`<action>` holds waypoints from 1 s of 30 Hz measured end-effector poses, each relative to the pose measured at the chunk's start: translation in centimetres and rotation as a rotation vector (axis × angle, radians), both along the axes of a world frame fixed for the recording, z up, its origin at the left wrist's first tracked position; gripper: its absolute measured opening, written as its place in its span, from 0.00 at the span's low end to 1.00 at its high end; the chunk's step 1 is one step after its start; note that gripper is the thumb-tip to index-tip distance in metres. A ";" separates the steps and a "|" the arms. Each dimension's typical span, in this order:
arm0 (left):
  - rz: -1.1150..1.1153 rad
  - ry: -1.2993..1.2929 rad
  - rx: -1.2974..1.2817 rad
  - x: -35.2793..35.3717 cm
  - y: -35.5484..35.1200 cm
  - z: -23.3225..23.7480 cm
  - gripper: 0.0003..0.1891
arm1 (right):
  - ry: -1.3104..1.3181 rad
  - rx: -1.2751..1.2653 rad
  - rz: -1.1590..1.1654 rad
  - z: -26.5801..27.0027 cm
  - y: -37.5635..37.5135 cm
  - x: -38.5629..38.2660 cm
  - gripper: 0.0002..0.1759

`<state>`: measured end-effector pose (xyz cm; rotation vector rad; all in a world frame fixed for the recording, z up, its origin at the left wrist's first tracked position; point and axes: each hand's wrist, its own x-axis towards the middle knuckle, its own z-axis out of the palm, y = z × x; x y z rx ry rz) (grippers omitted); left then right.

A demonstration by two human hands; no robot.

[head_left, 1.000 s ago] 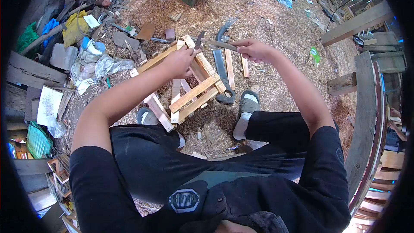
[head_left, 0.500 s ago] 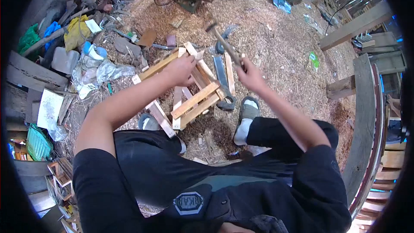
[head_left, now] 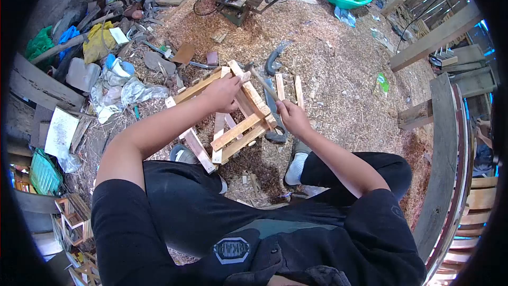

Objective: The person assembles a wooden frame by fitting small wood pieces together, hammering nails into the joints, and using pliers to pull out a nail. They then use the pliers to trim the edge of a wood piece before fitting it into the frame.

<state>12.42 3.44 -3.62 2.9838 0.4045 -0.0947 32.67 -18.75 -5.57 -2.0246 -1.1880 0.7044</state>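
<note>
A slatted wooden frame (head_left: 233, 132) stands tilted on the ground between my feet. At its upper end my left hand (head_left: 225, 93) is closed around a slat; whether a nail is pinched there is too small to tell. My right hand (head_left: 292, 116) grips the lower handle of a hammer (head_left: 266, 85). The hammer head is down at the frame's top slat, close beside my left fingers. Two loose wooden strips (head_left: 280, 87) lie right of the frame, above my right hand. A dark curved metal piece (head_left: 272, 61) lies just beyond them.
Wood shavings (head_left: 349, 122) cover the ground. A machine with a handwheel (head_left: 241, 0) stands ahead, and a green basin (head_left: 344, 1) sits at far right. Plastic bags (head_left: 143, 90) and scrap are piled at left. A long timber (head_left: 442, 164) runs along the right.
My right hand has moved down and left, bringing the hammer head from raised to the frame's top slat. My left hand stays at the frame. The view has shifted slightly.
</note>
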 end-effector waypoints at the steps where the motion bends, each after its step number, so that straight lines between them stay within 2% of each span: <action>1: -0.007 0.018 0.016 0.1 0.0 -0.1 0.37 | -0.021 -0.072 0.003 0.2 0.4 -0.1 0.29; 2: -0.018 0.037 0.031 0.1 0.1 -0.2 0.37 | -0.041 -0.144 0.003 0.4 0.6 -0.1 0.30; 8: -0.014 0.010 0.021 0.0 0.1 -0.1 0.32 | -0.042 -0.166 0.024 -0.5 1.1 0.3 0.31; 12: -0.001 -0.010 -0.002 0.2 0.2 -0.1 0.32 | -0.052 -0.120 0.033 -1.0 1.8 0.5 0.32; 15: 0.001 0.022 -0.013 0.4 0.3 0.0 0.34 | 0.010 -0.197 0.036 -0.7 2.2 0.9 0.32; 21: 0.006 -0.025 -0.020 0.3 0.4 -0.2 0.34 | 0.010 -0.200 0.026 0.1 2.1 0.8 0.31; 23: 0.008 0.062 0.030 0.5 0.4 0.1 0.29 | -0.105 0.011 0.004 0.3 1.8 0.3 0.30; 27: 0.002 0.005 0.043 0.3 0.4 -0.5 0.30 | -0.085 0.018 -0.006 1.8 1.6 -0.3 0.28; 30: 0.003 0.001 0.033 0.2 0.4 -0.5 0.30 | -0.112 -0.086 0.053 1.8 2.1 0.1 0.28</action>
